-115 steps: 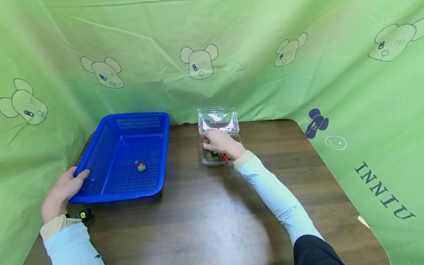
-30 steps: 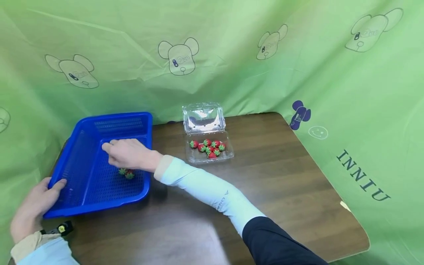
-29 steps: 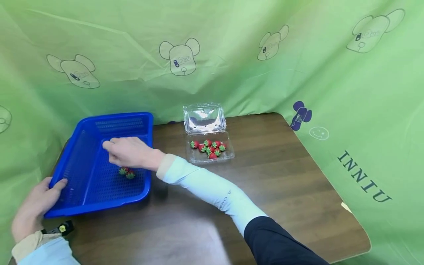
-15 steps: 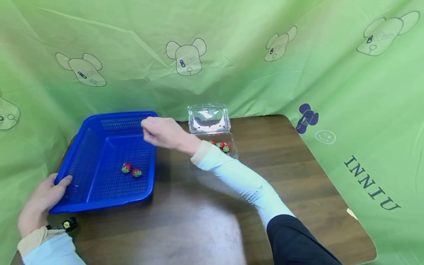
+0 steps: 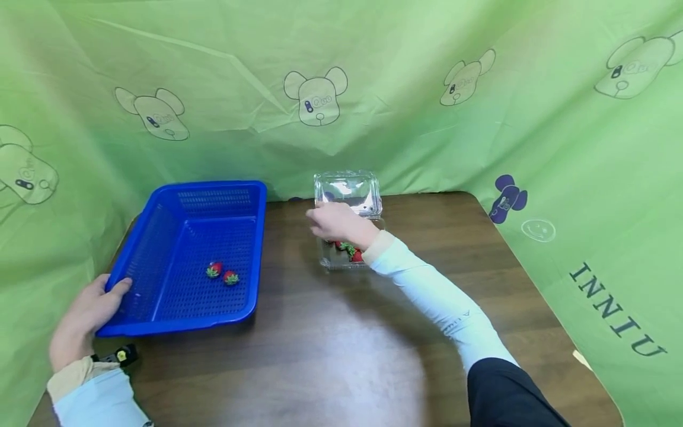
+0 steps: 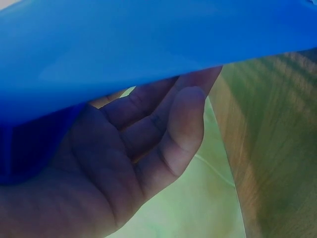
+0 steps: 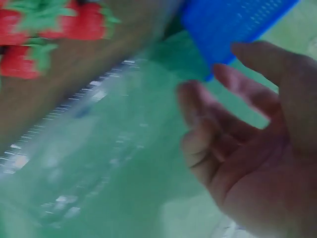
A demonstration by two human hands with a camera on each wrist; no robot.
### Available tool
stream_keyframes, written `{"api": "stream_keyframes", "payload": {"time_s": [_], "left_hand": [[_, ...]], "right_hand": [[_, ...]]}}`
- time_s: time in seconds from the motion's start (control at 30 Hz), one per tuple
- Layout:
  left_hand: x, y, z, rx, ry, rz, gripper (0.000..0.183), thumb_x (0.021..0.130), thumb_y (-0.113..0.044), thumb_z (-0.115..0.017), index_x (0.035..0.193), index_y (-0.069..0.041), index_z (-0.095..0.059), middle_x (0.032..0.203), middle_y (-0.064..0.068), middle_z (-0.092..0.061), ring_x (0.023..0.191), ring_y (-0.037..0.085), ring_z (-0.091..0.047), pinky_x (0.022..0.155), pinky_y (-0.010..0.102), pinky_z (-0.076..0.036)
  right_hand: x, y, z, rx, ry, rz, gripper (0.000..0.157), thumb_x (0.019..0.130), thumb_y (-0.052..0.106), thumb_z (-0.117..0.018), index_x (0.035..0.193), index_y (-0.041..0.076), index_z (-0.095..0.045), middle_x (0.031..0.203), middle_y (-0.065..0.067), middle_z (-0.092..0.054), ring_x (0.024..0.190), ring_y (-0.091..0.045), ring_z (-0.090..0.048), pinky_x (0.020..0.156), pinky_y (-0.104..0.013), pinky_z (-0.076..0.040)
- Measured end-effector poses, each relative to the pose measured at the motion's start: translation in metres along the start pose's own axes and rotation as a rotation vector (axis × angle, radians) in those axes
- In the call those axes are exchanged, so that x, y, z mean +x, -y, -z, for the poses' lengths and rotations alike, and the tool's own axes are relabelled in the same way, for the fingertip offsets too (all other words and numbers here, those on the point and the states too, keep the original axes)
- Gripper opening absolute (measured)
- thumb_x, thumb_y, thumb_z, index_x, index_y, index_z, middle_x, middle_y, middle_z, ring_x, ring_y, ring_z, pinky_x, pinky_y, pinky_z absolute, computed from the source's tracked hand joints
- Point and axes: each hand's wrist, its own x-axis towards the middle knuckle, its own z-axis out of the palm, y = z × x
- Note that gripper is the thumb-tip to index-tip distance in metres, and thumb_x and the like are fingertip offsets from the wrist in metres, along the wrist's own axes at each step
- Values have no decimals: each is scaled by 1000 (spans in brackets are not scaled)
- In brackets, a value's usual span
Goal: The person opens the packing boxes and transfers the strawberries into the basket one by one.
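Note:
A blue plastic basket (image 5: 181,325) stands at the left, and my left hand (image 5: 88,308) grips its near-left corner, thumb over the rim. In the left wrist view the left hand's fingers (image 6: 158,144) curl beneath the blue rim. Two strawberries (image 5: 214,270) with green leaves lie on the basket's floor. My right hand (image 5: 341,222) is over a clear plastic clamshell box (image 5: 331,262) with its lid (image 5: 347,193) raised. In the right wrist view its fingers are loosely bent, thumb apart, with nothing between them. Strawberries (image 7: 22,62) show in the box, partly hidden by the hand in the head view.
Both containers stand on a brown wooden table (image 5: 299,356). A green patterned cloth (image 5: 235,89) hangs close behind and along both sides. A small black device (image 5: 125,354) is strapped on the left wrist.
Since the earliest frame the basket's visible strawberries have gone from one to two. My right hand has moved from above the basket rightward to the clamshell box. The left hand keeps its grip.

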Motion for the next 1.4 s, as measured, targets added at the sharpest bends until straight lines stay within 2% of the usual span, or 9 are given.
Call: {"api": "stream_keyframes", "payload": {"time_s": [0.13, 0.23, 0.37, 0.53, 0.73, 0.93, 1.13, 1.27, 1.4], "left_hand": [[0, -2, 1, 13, 4, 0, 69, 105, -42, -24, 137, 19, -26, 109, 31, -55, 80, 18, -58, 63, 27, -46], [0, -3, 1, 14, -7, -9, 67, 105, -41, -25, 136, 19, -28, 108, 32, -56, 79, 18, -58, 63, 27, -45], [-3, -2, -1, 7, -35, -24, 63, 105, -38, -27, 131, 19, -32, 102, 30, -59, 75, 16, -58, 62, 27, -46], [-4, -1, -4, -20, -32, -9, 63, 105, -39, -27, 131, 18, -32, 97, 25, -61, 73, 16, -59, 61, 29, -48], [-3, -2, -2, 4, -16, 9, 68, 105, -42, -25, 135, 19, -28, 102, 28, -59, 77, 18, -59, 63, 30, -47], [-4, -2, -2, -8, -5, 15, 68, 105, -43, -24, 135, 18, -28, 99, 25, -60, 76, 18, -60, 63, 30, -48], [-4, -4, -3, -19, -4, 21, 67, 105, -42, -25, 135, 18, -29, 99, 24, -60, 76, 16, -59, 63, 30, -48], [-3, -2, -2, -30, -9, 20, 66, 105, -42, -25, 135, 17, -28, 101, 24, -60, 76, 15, -58, 63, 29, -48], [-2, -3, -1, -9, 4, 16, 68, 105, -42, -23, 136, 18, -27, 100, 23, -60, 77, 15, -58, 63, 29, -47]], "right_hand": [[-9, -17, -16, 54, 107, -93, 36, 92, 24, -66, 126, 11, -63, 107, -8, -66, 94, -22, -63, 75, -40, -55], [-13, -24, -27, 66, 139, -116, 27, 89, 22, -69, 115, 13, -66, 95, -5, -66, 87, -23, -63, 73, -42, -54], [-15, -28, -38, 51, 151, -103, 14, 87, 20, -70, 99, 15, -65, 85, 0, -63, 81, -20, -61, 71, -42, -52], [-17, -28, -44, 41, 135, -108, 12, 84, 16, -71, 93, 14, -63, 83, 0, -62, 81, -21, -61, 68, -45, -52], [-17, -25, -50, 2, 117, -148, 17, 84, 19, -71, 98, 15, -61, 88, -2, -65, 86, -25, -65, 69, -49, -54], [-13, -17, -59, -8, 47, -210, 18, 90, 25, -68, 101, 13, -60, 92, -6, -68, 88, -28, -67, 67, -51, -54], [-10, -13, -68, -24, -23, -267, 21, 91, 23, -65, 107, 10, -60, 96, -12, -70, 87, -33, -68, 64, -50, -54], [-8, -11, -69, -36, -51, -260, 21, 87, 21, -65, 103, 8, -61, 94, -12, -70, 84, -32, -68, 63, -49, -54], [-9, -13, -66, -35, -57, -238, 15, 85, 21, -67, 92, 9, -62, 87, -9, -69, 78, -28, -67, 61, -47, -54]]}}
